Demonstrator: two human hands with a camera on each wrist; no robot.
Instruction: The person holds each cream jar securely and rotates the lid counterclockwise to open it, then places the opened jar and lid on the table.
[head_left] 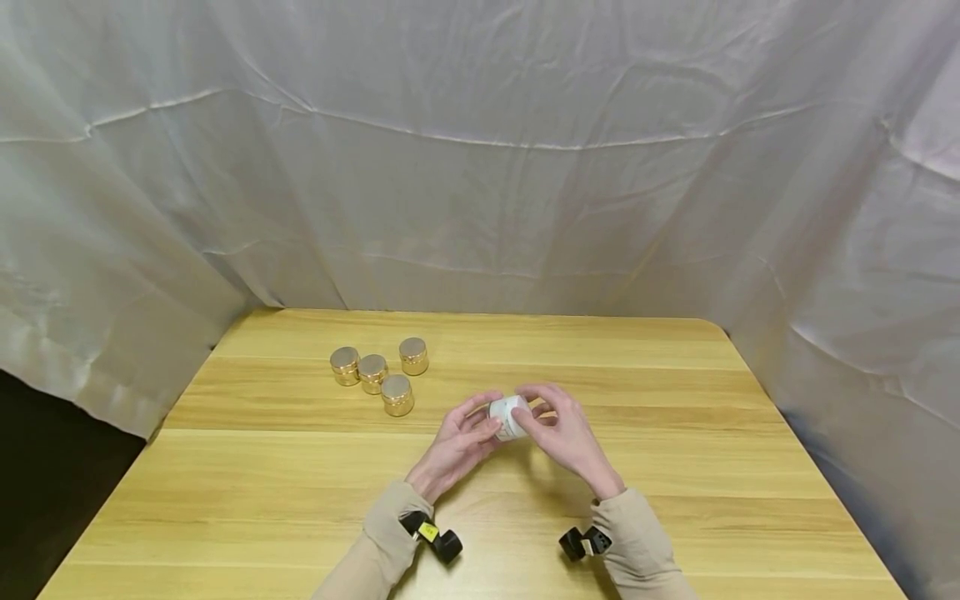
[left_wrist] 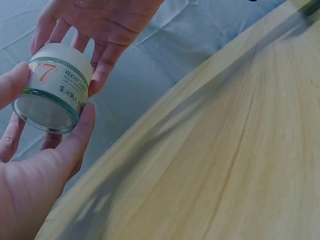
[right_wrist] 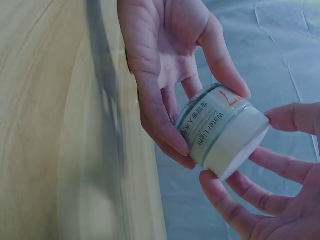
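Curling fingers (right_wrist: 226, 199) round one Water Light jar (right_wrist: 215, 125), your left hand (head_left: 459, 442) and right hand (head_left: 564, 428) face twelve-o'clock drapes (head_left: 487, 192) across the wood-grain counter (head_left: 645, 400).

Through the remote cameras I'm seeing the jar (right_wrist: 210, 120) glinting like smooth glass with a matt, plastic-looking lid (right_wrist: 235, 147), the pots (head_left: 397, 397) shining in glossy gold metallic finish with duller tops, the table (head_left: 675, 433) showing lightly glossy wood grain, and the curtain (head_left: 480, 200) hanging in creased, satiny cloth.
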